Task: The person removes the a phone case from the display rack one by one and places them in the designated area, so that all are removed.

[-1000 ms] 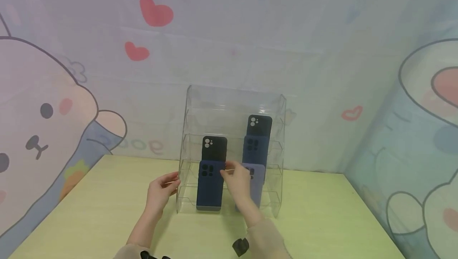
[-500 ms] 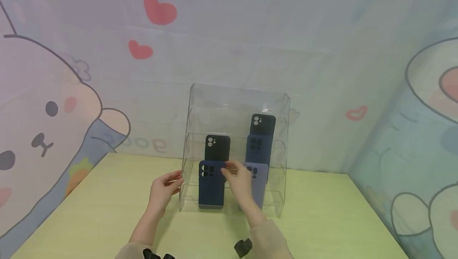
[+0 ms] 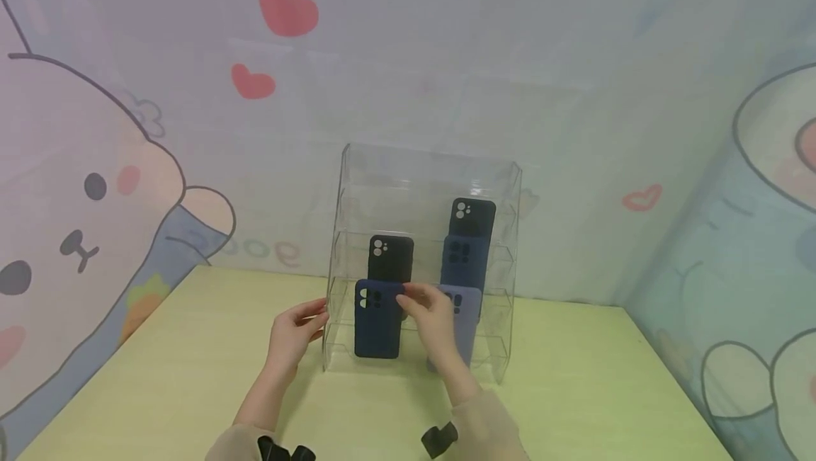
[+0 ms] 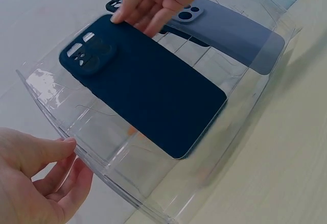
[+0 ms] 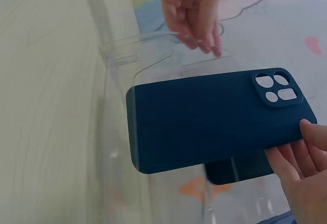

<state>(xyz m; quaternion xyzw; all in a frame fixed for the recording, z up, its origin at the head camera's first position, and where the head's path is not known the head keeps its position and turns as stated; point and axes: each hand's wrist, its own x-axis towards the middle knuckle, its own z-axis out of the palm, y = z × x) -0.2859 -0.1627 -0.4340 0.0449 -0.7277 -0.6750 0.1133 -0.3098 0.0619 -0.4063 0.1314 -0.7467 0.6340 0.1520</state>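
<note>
- At far left, bare pale table (image 3: 191, 362) spreads out before a cartoon-printed backdrop (image 3: 421, 50), open room on that side.
- A person's left hand (image 3: 292, 337) rests its thumb and fingertips against the left edge of a clear tiered rack (image 3: 414, 167); whether they pinch the panel or merely touch it, one cannot tell. The two hands are apart.
- A short gap inside that edge stands the dark blue phone case (image 3: 378, 328), at the rack's lower front, to the right of the left hand and to the left of the right hand. Its long axis runs nearly upright, camera cutouts uppermost; the lower edge shows near the front lip, contact unclear.
- Behind its top, a black phone case (image 3: 390, 259) rises from a higher tier, limiting room to the rear; the table side in front is open.
- The right hand (image 3: 435, 319), the nearer one, pinches the dark blue case at its upper right edge, thumb in front and fingers behind.
- Just beyond that hand, a lavender case (image 3: 469, 316), a mid-blue case (image 3: 465, 263) and a second black case (image 3: 474, 214) climb the tiers, leaving little free space there.
- At far right, past the rack's side wall, the table lies open again.
</note>
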